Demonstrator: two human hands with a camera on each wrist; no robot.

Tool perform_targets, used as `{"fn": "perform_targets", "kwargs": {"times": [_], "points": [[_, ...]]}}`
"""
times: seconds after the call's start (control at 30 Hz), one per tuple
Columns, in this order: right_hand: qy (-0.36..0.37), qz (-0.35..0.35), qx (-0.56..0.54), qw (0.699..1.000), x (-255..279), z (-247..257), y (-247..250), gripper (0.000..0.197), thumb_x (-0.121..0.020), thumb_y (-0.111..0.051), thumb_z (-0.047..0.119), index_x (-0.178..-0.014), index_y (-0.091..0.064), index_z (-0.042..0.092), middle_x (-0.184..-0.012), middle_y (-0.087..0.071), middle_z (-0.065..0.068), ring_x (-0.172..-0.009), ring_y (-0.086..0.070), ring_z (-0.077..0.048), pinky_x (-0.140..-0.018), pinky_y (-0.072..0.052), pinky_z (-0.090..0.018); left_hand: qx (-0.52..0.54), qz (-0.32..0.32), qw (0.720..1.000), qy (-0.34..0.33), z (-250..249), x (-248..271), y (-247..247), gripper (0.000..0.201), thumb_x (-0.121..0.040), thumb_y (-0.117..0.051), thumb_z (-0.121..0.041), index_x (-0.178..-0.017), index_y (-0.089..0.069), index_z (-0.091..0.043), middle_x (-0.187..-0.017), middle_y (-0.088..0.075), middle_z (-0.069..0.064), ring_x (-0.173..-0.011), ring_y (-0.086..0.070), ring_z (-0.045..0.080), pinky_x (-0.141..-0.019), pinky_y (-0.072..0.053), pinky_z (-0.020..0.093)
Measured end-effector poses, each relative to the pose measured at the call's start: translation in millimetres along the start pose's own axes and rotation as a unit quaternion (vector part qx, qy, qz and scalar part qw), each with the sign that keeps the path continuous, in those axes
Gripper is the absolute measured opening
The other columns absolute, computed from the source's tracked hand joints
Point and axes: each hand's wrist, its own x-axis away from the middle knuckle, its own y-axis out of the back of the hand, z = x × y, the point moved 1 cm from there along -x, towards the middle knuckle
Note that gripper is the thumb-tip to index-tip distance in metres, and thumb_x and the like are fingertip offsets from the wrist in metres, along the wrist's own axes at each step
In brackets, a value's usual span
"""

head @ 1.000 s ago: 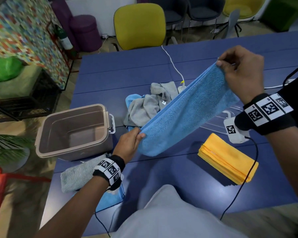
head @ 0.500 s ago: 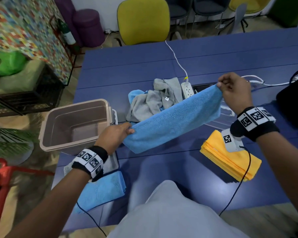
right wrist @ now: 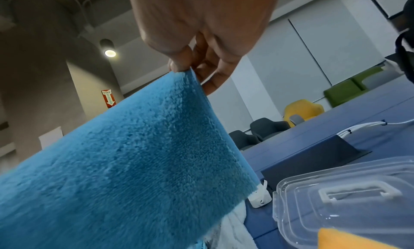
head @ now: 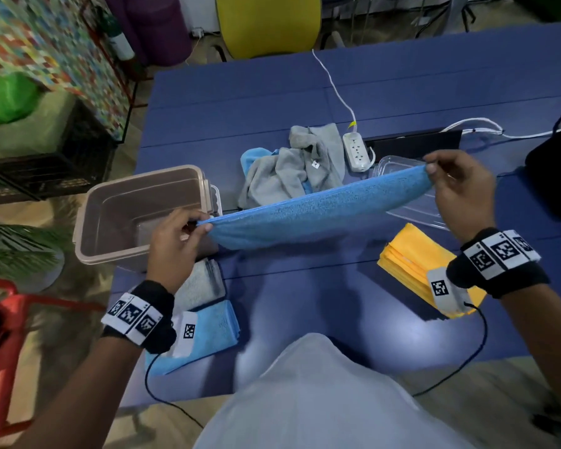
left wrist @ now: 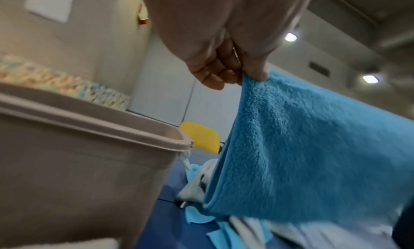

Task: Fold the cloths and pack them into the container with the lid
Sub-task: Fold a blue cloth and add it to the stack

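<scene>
Head view has the blue cloth (head: 318,212) stretched in the air over the surface (head: 321,306), doubled lengthwise and strung from nine o'clock to two o'clock. Soft stuff, this: light, limp terry that sags in the middle, so I'd judge the corners and the doubled edge the only sensible places to take it, with both layers pinched together or they'll slide apart. And that's exactly the hold! Left hand (head: 175,244) pinches the near end between thumb and fingertips, other fingers curled in, hovering just in front of the brown container (head: 91,222) at nine o'clock. Right hand (head: 460,192) nips the far corner at two o'clock, narrow pinch, above the clear lid (head: 415,212). Left wrist view confirms it, thumb clamped on the cloth's top corner (left wrist: 255,79); right wrist view shows the same tight nip (right wrist: 181,70). Around them: a folded yellow cloth (head: 412,257) at four o'clock, folded blue and grey ones near seven, and a crumpled grey pile (head: 292,170) at twelve awaiting its turn. The container looks empty so far, I'd say.
</scene>
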Motion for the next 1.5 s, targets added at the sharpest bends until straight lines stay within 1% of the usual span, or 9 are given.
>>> {"fn": "perform_targets", "kwargs": {"times": [0.17, 0.33, 0.6, 0.73, 1.07, 1.27, 1.37, 1.43, 1.5], "points": [[-0.088, -0.006, 0.030, 0.996, -2.2, -22.3, -20.6, 0.017, -0.087, -0.058, 0.018, -0.102, -0.066, 0.017, -0.081, -0.061, 0.011, -0.064, -0.053, 0.008, -0.069, -0.044, -0.017, 0.209, 0.049, 0.952, 0.217, 8.7, -4.8, -22.4, 0.013, -0.089, -0.066, -0.009, -0.082, -0.061, -0.019, -0.082, -0.066, 0.002, -0.073, -0.061, 0.008, -0.069, -0.052, 0.025], [-0.200, 0.023, 0.129, 0.971, 15.3, -46.3, -56.9, 0.020, -0.084, -0.056, 0.012, -0.099, -0.068, 0.011, -0.062, -0.053, 0.007, -0.049, -0.052, 0.001, -0.061, -0.045, -0.023, 0.213, 0.091, 0.905, 0.358, 13.2, -5.2, -64.5, 0.019, -0.085, -0.070, -0.006, -0.073, -0.057, -0.010, -0.070, -0.065, 0.007, -0.063, -0.064, 0.017, -0.054, -0.053, 0.027], [-0.223, 0.159, -0.015, 0.962, 90.6, 19.1, -132.5, 0.016, -0.076, -0.069, 0.013, -0.073, -0.061, 0.026, -0.061, -0.061, 0.002, -0.055, -0.060, -0.015, -0.060, -0.056, -0.031, 0.138, 0.106, 0.948, 0.266, -29.0, 9.9, -109.5, 0.016, -0.077, -0.078, -0.015, -0.070, -0.064, -0.020, -0.062, -0.067, 0.003, -0.053, -0.059, 0.015, -0.058, -0.056, 0.035], [-0.215, 0.180, -0.059, 0.958, 106.8, 39.0, -149.3, 0.011, -0.074, -0.074, 0.012, -0.074, -0.068, 0.021, -0.065, -0.065, 0.001, -0.061, -0.066, -0.017, -0.065, -0.061, -0.040, 0.123, 0.077, 0.963, 0.226, -51.2, 16.8, -114.4, 0.016, -0.076, -0.078, -0.019, -0.067, -0.065, -0.023, -0.062, -0.067, -0.002, -0.055, -0.061, 0.011, -0.064, -0.060, 0.040], [-0.322, 0.172, -0.200, 0.909, 114.5, 58.1, -137.1, 0.009, -0.075, -0.080, 0.006, -0.081, -0.073, 0.004, -0.078, -0.071, -0.015, -0.069, -0.069, -0.017, -0.066, -0.060, -0.030, 0.089, 0.065, 0.983, 0.150, -67.9, 31.4, -109.8, 0.004, -0.083, -0.072, -0.018, -0.083, -0.072, -0.014, -0.076, -0.073, -0.005, -0.072, -0.069, 0.004, -0.072, -0.059, 0.032], [-0.359, 0.175, -0.267, 0.877, 112.6, 66.8, -135.1, 0.016, -0.083, -0.065, -0.003, -0.096, -0.074, 0.003, -0.087, -0.072, -0.022, -0.076, -0.069, -0.025, -0.073, -0.060, -0.034, 0.046, 0.068, 0.994, 0.079, -73.3, 39.9, -105.0, 0.020, -0.079, -0.076, -0.024, -0.096, -0.073, -0.013, -0.086, -0.075, 0.000, -0.081, -0.070, 0.008, -0.080, -0.058, 0.028], [-0.307, 0.246, -0.221, 0.892, 105.4, 64.5, -131.7, 0.020, -0.083, -0.064, 0.000, -0.097, -0.074, 0.010, -0.088, -0.073, -0.018, -0.079, -0.070, -0.021, -0.079, -0.058, -0.032, 0.016, 0.072, 0.996, 0.044, -70.9, 39.6, -99.9, 0.020, -0.076, -0.078, -0.020, -0.095, -0.073, -0.014, -0.085, -0.075, -0.001, -0.079, -0.071, 0.010, -0.078, -0.058, 0.031], [-0.152, 0.282, -0.054, 0.946, 95.7, 56.9, -128.3, 0.024, -0.079, -0.064, 0.006, -0.097, -0.075, 0.019, -0.088, -0.073, -0.002, -0.086, -0.068, -0.013, -0.083, -0.053, -0.026, 0.007, 0.063, 0.998, 0.019, -71.3, 36.8, -94.9, 0.015, -0.077, -0.075, -0.016, -0.092, -0.073, -0.014, -0.083, -0.075, -0.002, -0.074, -0.070, 0.011, -0.074, -0.058, 0.033], [0.028, 0.305, 0.135, 0.942, 85.0, 48.0, -125.2, 0.038, -0.073, -0.062, 0.011, -0.106, -0.069, 0.027, -0.100, -0.060, 0.001, -0.095, -0.054, -0.015, -0.083, -0.045, -0.027, 0.012, 0.055, 0.998, 0.001, -75.6, 33.8, -87.2, 0.014, -0.078, -0.072, -0.014, -0.092, -0.073, -0.013, -0.082, -0.074, -0.004, -0.073, -0.069, 0.009, -0.074, -0.057, 0.032]]}}
